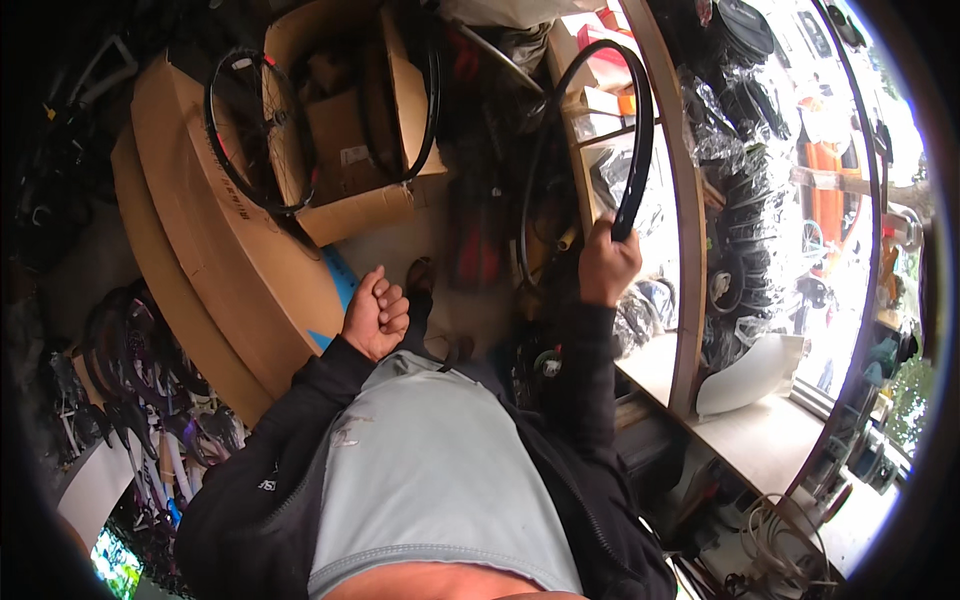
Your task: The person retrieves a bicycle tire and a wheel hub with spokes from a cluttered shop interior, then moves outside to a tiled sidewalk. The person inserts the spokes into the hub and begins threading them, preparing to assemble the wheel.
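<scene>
My right hand (610, 262) is closed round the lower right side of a black hoop (642, 130). It has no spokes and looks like a bare bicycle rim, held upright in front of the shelf. Part of its far lower side fades into the dark background. In front of my belly, my left hand (376, 318) is curled into a fist, and nothing shows between its fingers. A large flat brown carton (235, 240) lies just beyond that fist, to the left.
A spoked bicycle wheel (212, 125) leans by an open cardboard box (350, 215), with another black hoop (434, 110) at the box. On the right, a wooden shelf frame (690, 260) stands close to my right arm. Plastic-wrapped goods (745, 205) fill the window side. A cable coil (780, 540) lies lower right.
</scene>
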Demonstrator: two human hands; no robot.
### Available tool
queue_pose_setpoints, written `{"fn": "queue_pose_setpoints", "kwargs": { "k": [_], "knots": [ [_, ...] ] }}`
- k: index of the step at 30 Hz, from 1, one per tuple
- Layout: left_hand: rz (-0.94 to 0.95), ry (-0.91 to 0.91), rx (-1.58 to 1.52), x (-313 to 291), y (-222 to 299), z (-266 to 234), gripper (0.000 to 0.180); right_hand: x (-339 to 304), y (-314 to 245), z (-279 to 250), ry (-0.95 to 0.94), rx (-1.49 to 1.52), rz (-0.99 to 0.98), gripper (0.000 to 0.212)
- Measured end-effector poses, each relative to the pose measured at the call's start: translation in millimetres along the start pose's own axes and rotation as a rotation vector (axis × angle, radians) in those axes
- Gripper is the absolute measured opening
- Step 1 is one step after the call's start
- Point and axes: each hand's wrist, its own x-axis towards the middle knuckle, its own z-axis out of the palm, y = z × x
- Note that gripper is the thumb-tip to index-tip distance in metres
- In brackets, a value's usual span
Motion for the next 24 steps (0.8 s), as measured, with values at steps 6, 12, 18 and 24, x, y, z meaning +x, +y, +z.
{"fn": "queue_pose_setpoints", "kwargs": {
  "k": [6, 12, 18, 24],
  "knots": [
    [-0.037, 0.014, 0.062, 4.8, -10.6, 11.8, 0.042, 18.9, 27.6, 19.5, 0.044, -0.079, -0.146, 0.031],
    [-0.046, 0.037, 0.096, 8.5, -21.7, 15.5, 0.045, 21.4, 1.0, 27.3, 0.047, -0.07, -0.022, 0.029],
    [-0.06, 0.021, 0.211, 2.9, -34.5, 8.9, 0.044, 12.8, 26.3, 18.8, 0.046, -0.076, -0.079, 0.03],
    [-0.073, -0.153, 0.38, 26.1, -72.2, 64.3, 0.042, -59.8, 36.8, -48.0, -0.022, -0.04, -0.113, 0.029]
  ]
}}
